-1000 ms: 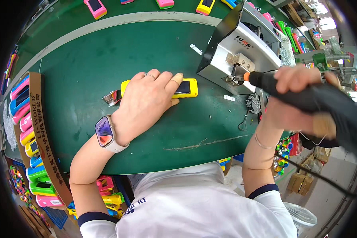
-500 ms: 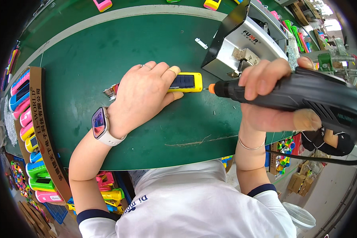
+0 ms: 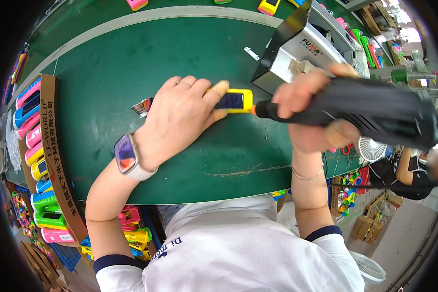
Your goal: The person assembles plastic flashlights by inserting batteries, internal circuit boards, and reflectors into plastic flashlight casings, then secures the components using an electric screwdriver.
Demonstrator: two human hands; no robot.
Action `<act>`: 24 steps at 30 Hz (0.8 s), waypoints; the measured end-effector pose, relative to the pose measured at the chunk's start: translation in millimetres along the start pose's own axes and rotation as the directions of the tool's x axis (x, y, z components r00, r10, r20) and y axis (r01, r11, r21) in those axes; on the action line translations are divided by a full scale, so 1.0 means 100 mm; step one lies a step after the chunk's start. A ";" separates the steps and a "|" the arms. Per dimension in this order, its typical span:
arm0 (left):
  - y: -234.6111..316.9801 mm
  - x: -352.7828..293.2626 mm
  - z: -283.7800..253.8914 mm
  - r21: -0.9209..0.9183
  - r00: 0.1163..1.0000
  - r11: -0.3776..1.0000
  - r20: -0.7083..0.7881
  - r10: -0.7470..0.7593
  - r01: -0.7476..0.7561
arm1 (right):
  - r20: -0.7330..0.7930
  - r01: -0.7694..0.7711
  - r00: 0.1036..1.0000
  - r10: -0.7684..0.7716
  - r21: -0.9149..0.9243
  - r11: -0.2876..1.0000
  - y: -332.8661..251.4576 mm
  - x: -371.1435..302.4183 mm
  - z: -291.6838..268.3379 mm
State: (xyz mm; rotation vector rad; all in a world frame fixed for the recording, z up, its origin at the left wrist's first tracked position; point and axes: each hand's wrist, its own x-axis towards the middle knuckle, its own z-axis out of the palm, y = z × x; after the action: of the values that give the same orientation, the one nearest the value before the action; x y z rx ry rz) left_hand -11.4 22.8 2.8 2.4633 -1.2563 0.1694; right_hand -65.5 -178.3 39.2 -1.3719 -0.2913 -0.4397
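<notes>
Left hand (image 3: 180, 119) flat on yellow device (image 3: 234, 100) at bench (image 3: 107, 63) centre; right hand (image 3: 304, 109) gripping black driver (image 3: 360, 114), tip at 3 o'clock. Risk: bit slipping, device skidding.

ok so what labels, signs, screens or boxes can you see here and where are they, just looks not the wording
Smartwatch: on the left wrist, rounded square screen glowing purple and orange, white band.
Brown cardboard strip: along the green table's left edge, long and narrow, pale lettering.
Logo label: on the slanted white face of the metal machine right of centre, small, dark and red.
Yellow device: under the left hand's fingertips, small dark rectangular panel.
Cardboard boxes: floor, lower right, brown.
</notes>
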 end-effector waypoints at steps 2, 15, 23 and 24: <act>0.03 -0.11 -0.05 0.008 1.000 1.000 -0.023 0.017 -0.017 | -0.038 0.276 0.960 -0.276 -0.008 0.961 -0.04 -0.04 -0.12; 0.01 -0.57 -0.10 -0.135 0.992 0.989 -0.096 -0.076 0.063 | 0.387 0.276 0.908 0.164 -0.843 0.462 0.17 -0.41 0.28; -0.08 -0.54 -0.05 -0.146 0.997 0.989 -0.073 -0.041 0.030 | 0.381 0.156 0.874 0.302 -0.808 0.568 0.32 -0.33 0.24; -0.08 -0.53 -0.09 -0.138 0.996 0.990 -0.078 -0.042 0.030 | 0.305 -0.019 0.838 0.452 -0.812 0.584 0.34 -0.32 0.24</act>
State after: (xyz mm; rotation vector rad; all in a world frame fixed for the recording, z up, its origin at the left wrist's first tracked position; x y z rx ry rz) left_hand -35.6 70.4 -5.3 2.3364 -1.1495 0.1662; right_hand -77.0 -146.2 -0.6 -2.3903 -0.3220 0.0743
